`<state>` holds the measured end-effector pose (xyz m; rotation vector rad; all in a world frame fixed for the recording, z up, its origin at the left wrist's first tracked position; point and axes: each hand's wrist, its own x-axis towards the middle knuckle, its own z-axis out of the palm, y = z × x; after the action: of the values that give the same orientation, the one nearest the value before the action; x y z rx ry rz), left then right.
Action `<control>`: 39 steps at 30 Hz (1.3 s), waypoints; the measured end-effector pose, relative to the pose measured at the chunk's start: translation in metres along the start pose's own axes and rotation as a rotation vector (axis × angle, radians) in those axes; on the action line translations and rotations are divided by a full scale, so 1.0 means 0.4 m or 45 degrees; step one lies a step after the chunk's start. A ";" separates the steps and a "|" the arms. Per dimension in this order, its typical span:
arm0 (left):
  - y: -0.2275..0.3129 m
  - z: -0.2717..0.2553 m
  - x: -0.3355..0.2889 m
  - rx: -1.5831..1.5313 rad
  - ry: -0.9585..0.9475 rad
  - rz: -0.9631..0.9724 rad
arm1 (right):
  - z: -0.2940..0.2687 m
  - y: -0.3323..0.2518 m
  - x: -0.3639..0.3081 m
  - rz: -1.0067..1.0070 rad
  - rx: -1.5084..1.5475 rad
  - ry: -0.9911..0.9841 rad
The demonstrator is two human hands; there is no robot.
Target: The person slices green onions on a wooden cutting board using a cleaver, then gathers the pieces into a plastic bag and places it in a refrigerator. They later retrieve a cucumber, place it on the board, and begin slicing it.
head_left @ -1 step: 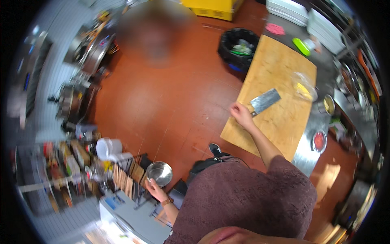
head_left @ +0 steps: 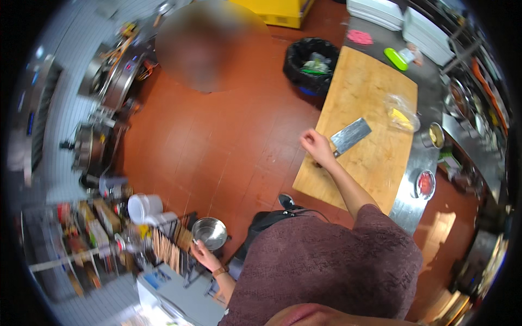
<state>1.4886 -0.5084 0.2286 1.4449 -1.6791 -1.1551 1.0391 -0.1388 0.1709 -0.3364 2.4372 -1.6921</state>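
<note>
My left hand (head_left: 204, 256) grips the rim of a steel bowl (head_left: 211, 232), held out low on the left beside a shelf rack. Nothing shows inside the bowl. Over the near left edge of a wooden cutting board (head_left: 348, 168), my right hand (head_left: 317, 146) is curled into a loose fist, with no object visible in it. Just right of that hand, a cleaver (head_left: 352, 135) lies flat on the board, its handle partly behind my wrist. Farther right on the board rests a clear plastic bag (head_left: 403, 115) with something yellow in it.
A black-lined bin (head_left: 311, 65) stands left of the board. Along the steel counter sit a metal cup (head_left: 433, 136), a bowl of red food (head_left: 424, 185), a green-lidded item (head_left: 396, 58) and a pink cloth (head_left: 359, 37). Bottles and boxes fill the rack (head_left: 92, 239) at left.
My right hand has shifted slightly left and away from the cleaver's handle. The whole view has moved a little; the bowl stays in my left hand.
</note>
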 end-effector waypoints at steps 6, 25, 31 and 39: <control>0.221 0.347 0.537 0.088 -0.429 0.318 | -0.097 -0.346 0.529 -0.699 0.115 0.929; 1.349 2.050 0.525 -0.247 -0.880 2.545 | -0.501 0.236 1.256 0.611 -0.644 1.129; 1.418 2.457 0.333 0.032 -1.370 2.359 | -0.810 0.561 1.561 0.817 -0.897 1.307; 1.456 2.739 0.246 0.306 -1.529 2.200 | -0.767 0.643 1.651 0.453 -0.866 1.125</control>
<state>0.2542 -0.3640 0.2936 -1.0967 -2.6714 -0.5860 0.3014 0.0456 0.0377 0.9290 3.3365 -0.8914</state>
